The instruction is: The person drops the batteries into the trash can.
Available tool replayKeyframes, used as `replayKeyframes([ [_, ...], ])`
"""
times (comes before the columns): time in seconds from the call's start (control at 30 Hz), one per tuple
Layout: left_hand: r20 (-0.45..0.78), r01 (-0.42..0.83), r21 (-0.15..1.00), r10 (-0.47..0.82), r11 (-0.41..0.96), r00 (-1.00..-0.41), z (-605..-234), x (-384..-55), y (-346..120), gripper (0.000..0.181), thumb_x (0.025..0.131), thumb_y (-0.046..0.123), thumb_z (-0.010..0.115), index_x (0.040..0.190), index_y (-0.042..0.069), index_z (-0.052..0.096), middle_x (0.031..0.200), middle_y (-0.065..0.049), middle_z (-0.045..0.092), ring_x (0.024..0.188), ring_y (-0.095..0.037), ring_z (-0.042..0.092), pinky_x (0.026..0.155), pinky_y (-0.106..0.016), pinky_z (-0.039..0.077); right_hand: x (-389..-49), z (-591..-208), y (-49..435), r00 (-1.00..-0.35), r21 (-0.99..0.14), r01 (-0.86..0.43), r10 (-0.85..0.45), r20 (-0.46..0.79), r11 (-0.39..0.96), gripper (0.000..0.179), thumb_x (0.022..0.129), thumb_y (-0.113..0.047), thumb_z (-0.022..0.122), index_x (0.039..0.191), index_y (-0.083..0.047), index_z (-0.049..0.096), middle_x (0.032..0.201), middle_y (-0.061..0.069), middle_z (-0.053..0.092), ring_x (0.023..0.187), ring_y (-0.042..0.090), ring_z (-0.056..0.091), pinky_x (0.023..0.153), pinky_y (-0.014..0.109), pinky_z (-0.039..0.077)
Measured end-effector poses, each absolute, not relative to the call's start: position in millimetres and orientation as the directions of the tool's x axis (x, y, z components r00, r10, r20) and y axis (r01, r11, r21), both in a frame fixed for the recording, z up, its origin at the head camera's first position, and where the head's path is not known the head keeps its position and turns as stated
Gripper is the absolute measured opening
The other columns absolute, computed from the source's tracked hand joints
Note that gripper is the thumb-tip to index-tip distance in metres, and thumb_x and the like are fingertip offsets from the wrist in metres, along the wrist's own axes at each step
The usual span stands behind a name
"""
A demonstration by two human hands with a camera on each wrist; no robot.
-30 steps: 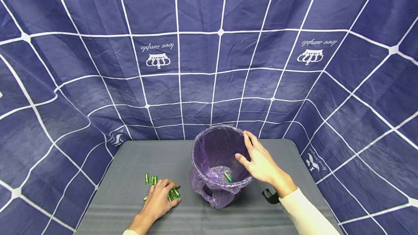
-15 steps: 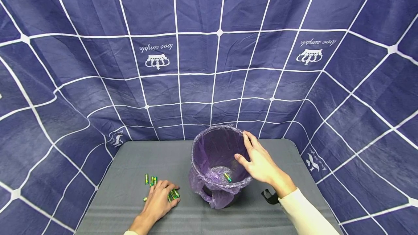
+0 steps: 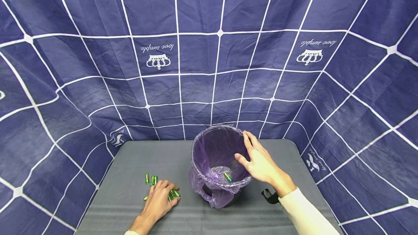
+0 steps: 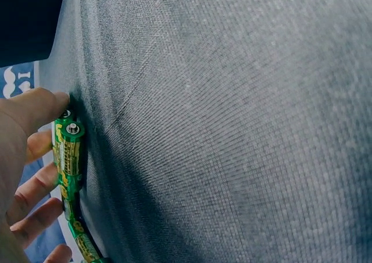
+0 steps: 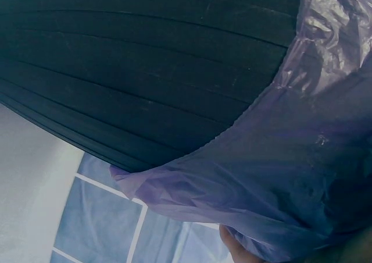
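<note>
My left hand (image 3: pixel 160 195) lies low on the table at the left, its fingers spread beside a cluster of green and gold batteries (image 3: pixel 174 193). In the left wrist view its thumb reaches the end of the batteries (image 4: pixel 71 152), and its other fingers lie along their far side. My right hand (image 3: pixel 261 160) rests on the right rim of a dark trash can (image 5: pixel 145 71), thumb over the opening and fingers extended along the rim. A purple plastic bag (image 3: pixel 222 197) lines the can and hangs over its front. One battery (image 3: pixel 227 177) lies on the bag at the bottom.
Beyond the left hand lie a single battery (image 3: pixel 147 178) and a pair of batteries (image 3: pixel 154 180); another battery (image 3: pixel 145 198) shows partly at its left. A grey cloth covers the table (image 3: pixel 137 159). Blue cloth (image 3: pixel 199 53) with white lines encloses the back and sides.
</note>
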State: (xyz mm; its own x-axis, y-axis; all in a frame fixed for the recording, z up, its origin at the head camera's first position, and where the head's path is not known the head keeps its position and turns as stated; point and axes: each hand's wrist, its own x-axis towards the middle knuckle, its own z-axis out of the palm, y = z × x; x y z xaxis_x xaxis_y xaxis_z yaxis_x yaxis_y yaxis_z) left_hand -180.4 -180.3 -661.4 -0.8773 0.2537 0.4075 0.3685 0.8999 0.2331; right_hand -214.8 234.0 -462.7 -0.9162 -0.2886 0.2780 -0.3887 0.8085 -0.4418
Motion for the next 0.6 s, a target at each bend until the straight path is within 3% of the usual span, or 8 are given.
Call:
replayKeyframes([
  [0.3,0.34,0.334,0.274,0.234,0.902,-0.911,-661.2,-177.0,-176.9,0.032,0.082,0.033,0.105,0.107,0.026,0.086,0.109,0.007,0.079,0.114,-0.022,0.072,0.1,-0.057,0.056,-214.6,-465.6,234.5,-0.918,-0.439,-0.387,-0.293,0.268,0.811,0.09,0.114,-0.04,0.071,0.179,0.007,0.031,0.188,0.028,0.033,0.169,0.052,0.046,0.133,0.072,0.044],
  [0.6,0.422,0.375,0.234,0.254,0.897,-0.871,-660.3,-180.4,-176.0,0.034,0.078,0.033,0.106,0.104,0.026,0.085,0.103,0.007,0.078,0.107,-0.022,0.072,0.095,-0.056,0.057,-213.5,-464.5,233.9,-0.918,-0.447,-0.383,-0.283,0.277,0.808,0.09,0.113,-0.04,0.071,0.179,0.007,0.031,0.188,0.028,0.034,0.168,0.053,0.048,0.132,0.072,0.044],
])
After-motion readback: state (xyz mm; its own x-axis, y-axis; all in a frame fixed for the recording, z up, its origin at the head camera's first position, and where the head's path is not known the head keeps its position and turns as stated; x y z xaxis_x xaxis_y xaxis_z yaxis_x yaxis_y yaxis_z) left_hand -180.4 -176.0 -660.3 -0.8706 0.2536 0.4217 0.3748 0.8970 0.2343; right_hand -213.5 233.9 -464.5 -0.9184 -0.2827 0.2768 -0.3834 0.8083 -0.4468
